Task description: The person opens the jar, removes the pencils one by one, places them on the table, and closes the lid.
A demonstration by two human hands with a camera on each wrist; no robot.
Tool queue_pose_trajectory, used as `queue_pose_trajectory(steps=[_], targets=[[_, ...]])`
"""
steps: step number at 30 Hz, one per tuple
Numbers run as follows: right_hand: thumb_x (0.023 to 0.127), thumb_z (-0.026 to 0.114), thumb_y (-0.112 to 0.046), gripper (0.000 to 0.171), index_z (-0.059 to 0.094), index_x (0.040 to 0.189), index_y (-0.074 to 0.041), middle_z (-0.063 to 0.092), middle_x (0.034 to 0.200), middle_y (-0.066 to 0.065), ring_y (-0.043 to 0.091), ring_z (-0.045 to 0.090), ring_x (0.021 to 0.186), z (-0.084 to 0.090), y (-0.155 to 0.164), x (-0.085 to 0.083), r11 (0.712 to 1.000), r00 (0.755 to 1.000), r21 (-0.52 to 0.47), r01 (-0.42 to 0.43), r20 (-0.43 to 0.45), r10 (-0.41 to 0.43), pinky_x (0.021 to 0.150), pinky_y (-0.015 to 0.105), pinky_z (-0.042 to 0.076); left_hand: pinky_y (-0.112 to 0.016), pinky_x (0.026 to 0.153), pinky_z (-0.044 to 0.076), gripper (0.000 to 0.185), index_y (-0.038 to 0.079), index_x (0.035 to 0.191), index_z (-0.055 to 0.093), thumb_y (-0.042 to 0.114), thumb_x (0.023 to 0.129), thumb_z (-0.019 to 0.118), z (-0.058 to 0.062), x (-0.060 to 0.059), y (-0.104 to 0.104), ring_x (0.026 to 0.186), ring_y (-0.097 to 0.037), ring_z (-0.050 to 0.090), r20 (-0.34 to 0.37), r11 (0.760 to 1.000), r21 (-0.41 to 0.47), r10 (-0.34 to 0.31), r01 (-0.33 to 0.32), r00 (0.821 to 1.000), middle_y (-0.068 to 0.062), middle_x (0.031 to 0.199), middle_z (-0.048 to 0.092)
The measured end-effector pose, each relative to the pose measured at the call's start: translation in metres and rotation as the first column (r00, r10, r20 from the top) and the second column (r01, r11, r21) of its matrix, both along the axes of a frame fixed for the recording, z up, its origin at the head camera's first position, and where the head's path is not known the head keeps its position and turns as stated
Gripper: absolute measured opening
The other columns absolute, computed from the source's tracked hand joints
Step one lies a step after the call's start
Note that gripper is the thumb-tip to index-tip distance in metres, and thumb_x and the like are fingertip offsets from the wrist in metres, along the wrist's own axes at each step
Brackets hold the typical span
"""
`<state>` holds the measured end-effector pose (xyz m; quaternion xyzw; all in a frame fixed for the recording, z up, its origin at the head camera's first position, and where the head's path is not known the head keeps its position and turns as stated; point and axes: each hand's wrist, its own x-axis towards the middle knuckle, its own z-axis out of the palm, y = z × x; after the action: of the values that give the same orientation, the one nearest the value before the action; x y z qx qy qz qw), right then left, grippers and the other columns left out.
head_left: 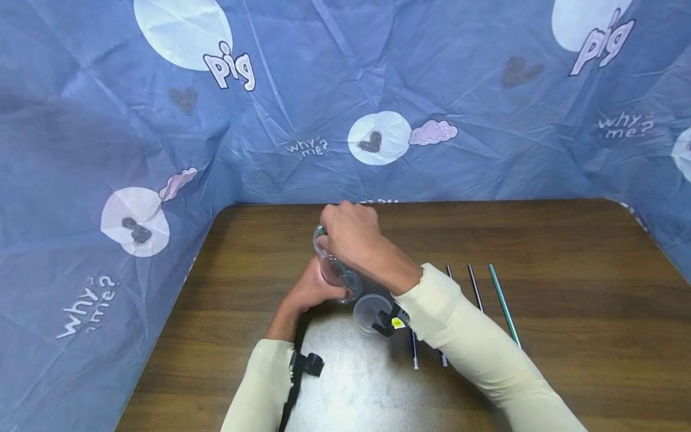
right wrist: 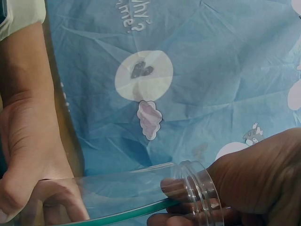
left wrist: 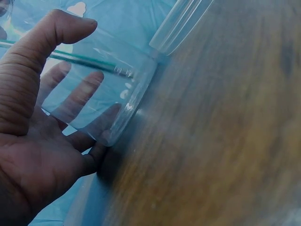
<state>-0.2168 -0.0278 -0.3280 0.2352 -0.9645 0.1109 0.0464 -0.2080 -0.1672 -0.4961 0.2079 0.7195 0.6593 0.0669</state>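
Note:
On the table stands a clear plastic jar (head_left: pixel 330 268), its mouth tilted slightly away to the left. My left hand (head_left: pixel 312 287) grips it low down, thumb on one side and fingers round the other in the left wrist view. Inside the jar, a green pencil (left wrist: pixel 89 62) lies slantwise with its metal-banded end near the bottom. At the threaded mouth is my right hand (head_left: pixel 351 233), its fingertips inside the rim, pinching the pencil's upper end in the right wrist view. Part of that grip is hidden by the hand.
A clear round lid (head_left: pixel 368 313) lies beside the jar, partly under the right wrist camera. Farther right lie another green pencil (head_left: pixel 504 306) and dark pencils (head_left: pixel 475 286), partly covered by the right sleeve. A blue printed cloth (head_left: pixel 302 102) hangs behind the table.

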Motion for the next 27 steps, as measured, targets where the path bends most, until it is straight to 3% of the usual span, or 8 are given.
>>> queue_pose_trajectory(steps=[6,13,16,19,23,27], targets=[[0.088,0.074,-0.035,0.022,0.067,0.081,-0.016,0.071,0.083,0.006,0.032,0.069,0.080,0.000,0.005,0.004,0.998,0.999,-0.053,-0.035,-0.024,0.033,0.062,0.047,0.054,-0.027,0.081,0.053,0.063,-0.006,0.120,0.055,-0.016,0.062,0.077,0.000,0.001,0.000,0.091,-0.028,0.061,-0.001,0.999,-0.039,0.025,-0.026,1.000,-0.019,0.104,0.066],[0.090,0.071,-0.033,0.023,0.063,0.078,-0.015,0.069,0.078,0.007,0.033,0.067,0.074,-0.003,0.010,0.006,0.991,0.999,-0.126,-0.037,-0.044,0.032,0.058,0.046,0.053,-0.029,0.084,0.053,0.060,-0.008,0.118,0.055,-0.015,0.062,0.075,0.024,0.012,0.006,0.095,-0.038,0.061,0.005,0.999,-0.036,0.024,-0.024,1.000,-0.012,0.103,0.067],[0.091,0.070,-0.032,0.022,0.063,0.079,-0.015,0.068,0.077,0.006,0.032,0.067,0.073,-0.004,0.011,0.005,0.988,0.998,-0.148,-0.043,-0.053,0.036,0.058,0.046,0.052,-0.028,0.084,0.052,0.062,-0.009,0.119,0.055,-0.017,0.062,0.074,0.016,0.008,0.005,0.097,-0.042,0.060,0.015,0.999,-0.033,0.023,-0.022,1.000,-0.021,0.106,0.067],[0.091,0.070,-0.032,0.021,0.064,0.080,-0.015,0.068,0.076,0.004,0.031,0.066,0.073,-0.006,0.012,0.004,0.984,0.997,-0.169,-0.056,-0.065,0.046,0.058,0.046,0.052,-0.026,0.083,0.052,0.062,-0.010,0.120,0.054,-0.018,0.061,0.074,0.005,0.003,0.003,0.096,-0.036,0.060,0.009,0.999,-0.039,0.024,-0.023,1.000,-0.029,0.108,0.064],[0.091,0.071,-0.033,0.019,0.067,0.085,-0.016,0.069,0.078,0.002,0.029,0.067,0.075,-0.009,0.016,0.003,0.974,0.995,-0.215,-0.077,-0.074,0.062,0.060,0.045,0.052,-0.026,0.084,0.051,0.061,-0.008,0.119,0.056,-0.014,0.062,0.076,-0.001,0.001,0.002,0.093,-0.025,0.061,-0.005,0.998,-0.049,0.030,-0.030,1.000,-0.028,0.108,0.064],[0.092,0.071,-0.034,0.019,0.068,0.091,-0.016,0.069,0.078,-0.001,0.025,0.067,0.075,-0.012,0.019,0.003,0.953,0.995,-0.289,-0.092,-0.067,0.075,0.061,0.042,0.052,-0.028,0.086,0.052,0.063,-0.006,0.120,0.057,-0.011,0.061,0.079,-0.002,0.000,0.000,0.094,-0.023,0.062,-0.006,0.998,-0.048,0.035,-0.035,0.999,-0.023,0.108,0.066]])
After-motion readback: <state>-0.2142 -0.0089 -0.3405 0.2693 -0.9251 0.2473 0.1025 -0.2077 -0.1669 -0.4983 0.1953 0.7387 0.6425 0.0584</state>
